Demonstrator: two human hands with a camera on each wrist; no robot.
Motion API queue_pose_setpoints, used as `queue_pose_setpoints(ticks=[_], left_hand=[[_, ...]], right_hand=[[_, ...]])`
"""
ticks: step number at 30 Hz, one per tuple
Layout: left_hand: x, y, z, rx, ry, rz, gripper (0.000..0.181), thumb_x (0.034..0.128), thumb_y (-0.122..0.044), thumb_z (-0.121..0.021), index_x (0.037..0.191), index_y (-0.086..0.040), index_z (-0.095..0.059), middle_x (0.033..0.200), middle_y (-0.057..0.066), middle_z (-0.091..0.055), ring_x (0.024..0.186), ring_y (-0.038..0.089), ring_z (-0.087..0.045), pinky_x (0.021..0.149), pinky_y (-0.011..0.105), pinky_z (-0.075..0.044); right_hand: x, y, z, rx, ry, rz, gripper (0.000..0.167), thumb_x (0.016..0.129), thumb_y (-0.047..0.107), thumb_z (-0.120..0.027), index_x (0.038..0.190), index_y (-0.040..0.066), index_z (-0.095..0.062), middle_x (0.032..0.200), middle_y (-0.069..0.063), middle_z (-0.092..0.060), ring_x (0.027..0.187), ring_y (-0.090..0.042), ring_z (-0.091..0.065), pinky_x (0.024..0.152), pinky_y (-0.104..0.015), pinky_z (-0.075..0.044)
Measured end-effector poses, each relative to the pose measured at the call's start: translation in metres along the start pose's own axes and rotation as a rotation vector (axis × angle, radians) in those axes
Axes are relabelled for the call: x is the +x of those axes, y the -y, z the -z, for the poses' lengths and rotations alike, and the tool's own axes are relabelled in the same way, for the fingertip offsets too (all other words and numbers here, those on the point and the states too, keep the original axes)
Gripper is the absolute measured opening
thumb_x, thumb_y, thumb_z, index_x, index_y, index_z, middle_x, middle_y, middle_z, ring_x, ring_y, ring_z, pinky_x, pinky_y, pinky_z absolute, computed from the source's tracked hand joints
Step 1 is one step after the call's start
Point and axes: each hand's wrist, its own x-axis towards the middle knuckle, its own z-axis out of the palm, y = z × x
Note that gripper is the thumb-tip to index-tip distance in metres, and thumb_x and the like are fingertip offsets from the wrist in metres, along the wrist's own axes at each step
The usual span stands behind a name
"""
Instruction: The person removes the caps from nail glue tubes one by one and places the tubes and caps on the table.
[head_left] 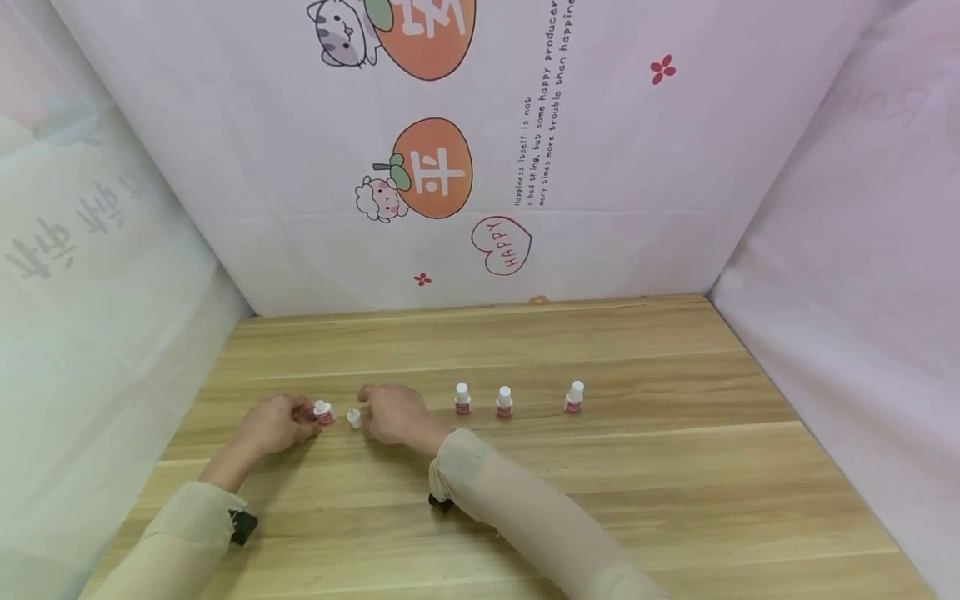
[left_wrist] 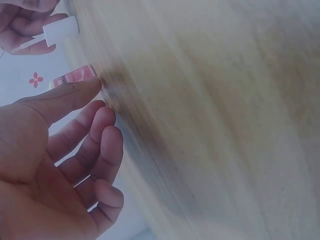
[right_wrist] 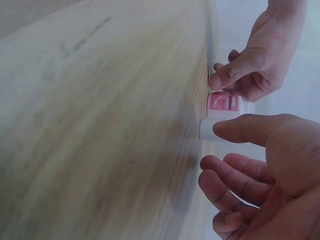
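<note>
My left hand (head_left: 276,423) pinches a small white bottle with a pink label (head_left: 324,413) at the left of the wooden table. The bottle has its cap off, and in the left wrist view the thumb partly covers its label (left_wrist: 75,75). Close to its right, a white cap (head_left: 354,418) stands upside down on the table, its thin stem (left_wrist: 31,43) pointing up. My right hand (head_left: 397,414) is beside this cap, fingers loosely bent and apart from the thumb. In the right wrist view the thumb overlaps the cap (right_wrist: 206,130); whether they touch I cannot tell.
Several capped bottles of the same kind stand upright to the right: one bottle (head_left: 462,400), another bottle (head_left: 504,403), and one farther off (head_left: 574,398). White printed cloth (head_left: 600,167) walls the wooden table (head_left: 600,492) at the back and both sides.
</note>
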Motion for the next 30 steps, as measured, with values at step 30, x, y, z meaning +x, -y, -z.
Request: queue_pose_setpoints(ticks=[30], left_hand=[[-0.033, -0.026, 0.006, 0.045, 0.072, 0.006, 0.016, 0.0849, -0.03, -0.077, 0.089, -0.016, -0.07, 0.082, -0.004, -0.068, 0.073, 0.012, -0.058, 0.064, 0.033, -0.047]], right_hand=[[-0.031, -0.022, 0.018, 0.048, -0.01, 0.019, 0.057, 0.088, 0.031, -0.075, 0.139, 0.017, -0.055, 0.114, 0.005, -0.073, 0.109, -0.015, -0.065, 0.093, -0.028, -0.052]])
